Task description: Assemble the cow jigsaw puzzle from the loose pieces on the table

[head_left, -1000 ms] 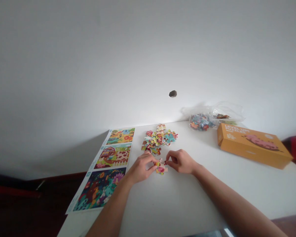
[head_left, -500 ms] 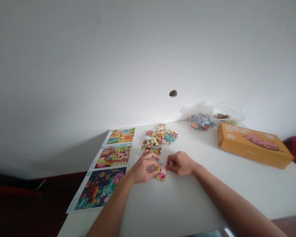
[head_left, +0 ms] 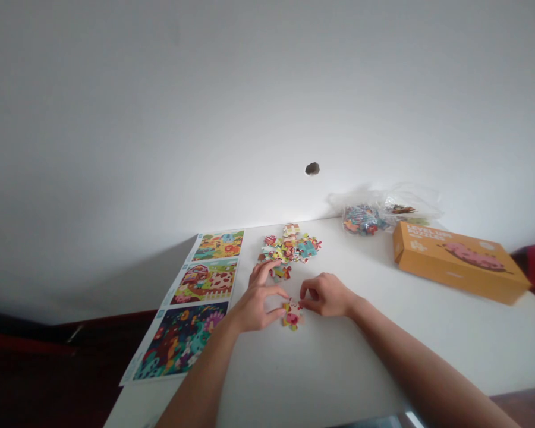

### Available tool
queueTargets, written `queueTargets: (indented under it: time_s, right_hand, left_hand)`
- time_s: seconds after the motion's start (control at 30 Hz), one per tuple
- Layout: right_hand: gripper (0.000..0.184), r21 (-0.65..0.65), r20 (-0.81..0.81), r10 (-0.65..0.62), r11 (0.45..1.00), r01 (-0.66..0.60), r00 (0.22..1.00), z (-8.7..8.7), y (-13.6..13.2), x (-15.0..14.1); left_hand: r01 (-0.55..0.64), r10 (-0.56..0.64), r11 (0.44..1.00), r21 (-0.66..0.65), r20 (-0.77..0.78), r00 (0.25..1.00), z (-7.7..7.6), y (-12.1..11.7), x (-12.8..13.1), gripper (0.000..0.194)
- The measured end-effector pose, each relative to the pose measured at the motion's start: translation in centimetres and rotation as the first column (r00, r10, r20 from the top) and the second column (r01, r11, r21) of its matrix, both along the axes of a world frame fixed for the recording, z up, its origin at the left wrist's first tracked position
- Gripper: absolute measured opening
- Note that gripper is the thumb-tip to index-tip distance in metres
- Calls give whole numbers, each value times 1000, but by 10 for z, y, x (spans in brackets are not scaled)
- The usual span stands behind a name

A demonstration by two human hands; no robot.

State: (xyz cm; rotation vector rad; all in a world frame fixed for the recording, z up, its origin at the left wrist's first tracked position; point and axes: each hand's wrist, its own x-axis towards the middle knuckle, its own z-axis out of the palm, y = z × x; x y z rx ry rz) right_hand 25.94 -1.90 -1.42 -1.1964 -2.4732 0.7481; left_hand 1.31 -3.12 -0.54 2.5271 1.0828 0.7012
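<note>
A small puzzle piece (head_left: 293, 317), pink with yellow-green edges, lies on the white worktop (head_left: 339, 356) just below the centre of the frame. At its left edge is the left hand (head_left: 253, 305), thumb and forefinger parted and not pinching it, the other fingers stretched up so that they overlap the lower left of the heap in view. At its upper right is the right hand (head_left: 326, 295), fingers curled in and fingertips close to the piece's edge; they are too small in view to tell whether they grip it or only rest beside it.

Above the hands, near mid-frame, sits a loose heap of puzzle pieces (head_left: 289, 249). Left of centre lies a printed sheet (head_left: 205, 282) with three colourful pictures, the lowest one dark. Right of centre, clear plastic bags (head_left: 363, 220) of pieces lie by the wall (head_left: 249, 131), and an orange box (head_left: 457, 261) lies at the right. The wall has a dark hole (head_left: 312, 169).
</note>
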Motion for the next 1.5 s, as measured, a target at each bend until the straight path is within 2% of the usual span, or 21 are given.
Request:
queueTargets:
  time_s: [0.07, 0.13, 0.27, 0.33, 0.43, 0.57, 0.67, 0.77, 0.87, 1.0, 1.27, 1.33, 1.43, 1.5]
  right_hand:
    - [13, 6, -28, -48, 999, 48, 998, -4, 1, -1]
    - [11, 55, -76, -149, 987, 153, 986, -9, 4, -1]
    - [13, 216, -214, -349, 894, 392, 912, -20, 15, 0]
    - [17, 234, -241, -395, 863, 448, 886, -24, 19, 1]
    - [16, 200, -222, -353, 896, 397, 909, -26, 20, 0]
    - [19, 187, -207, -207, 951, 247, 956, -24, 15, -5]
    - [26, 219, -197, -127, 961, 170, 972, -22, 11, -7]
    - [36, 245, -165, -96, 960, 135, 982, -21, 10, -8]
    - [47, 240, -108, -84, 965, 108, 991, -21, 10, -9]
    - [51, 222, -54, -103, 968, 112, 993, -23, 9, -9]
    - [48, 213, -44, -102, 971, 109, 994, -23, 11, -9]
    - [46, 210, -50, -101, 972, 109, 994, -23, 11, -9]
    - [46, 206, -55, -102, 972, 111, 993, -24, 12, -8]
    - [46, 203, -54, -101, 973, 110, 993, -25, 12, -8]
  left_hand:
    - [-45, 44, 999, 18, 6, 999, -3, 1, -1, 20]
    - [-124, 123, 991, 49, 17, 992, -9, 4, -2, 17]
    - [-322, 316, 939, 123, 70, 946, -25, 14, -6, 18]
    - [-388, 377, 909, 151, 95, 921, -32, 19, -9, 20]
    - [-424, 414, 894, 143, 96, 905, -39, 24, -13, 22]
    - [-348, 344, 936, 56, 64, 937, -38, 25, -14, 22]
    - [-297, 293, 954, 37, 90, 952, -32, 21, -9, 17]
    - [-190, 184, 981, 37, 121, 975, -26, 17, -2, 17]
    - [-127, 121, 988, 85, 73, 990, -26, 15, 1, 18]
    - [-221, 227, 967, 127, -29, 974, -34, 16, -1, 22]
    - [-360, 357, 918, 169, 46, 933, -36, 21, -6, 11]
    - [-395, 394, 894, 214, 46, 918, -37, 23, -7, 17]
    - [-408, 419, 877, 255, 11, 908, -41, 27, -10, 37]
    - [-413, 429, 876, 248, -9, 903, -43, 29, -11, 39]
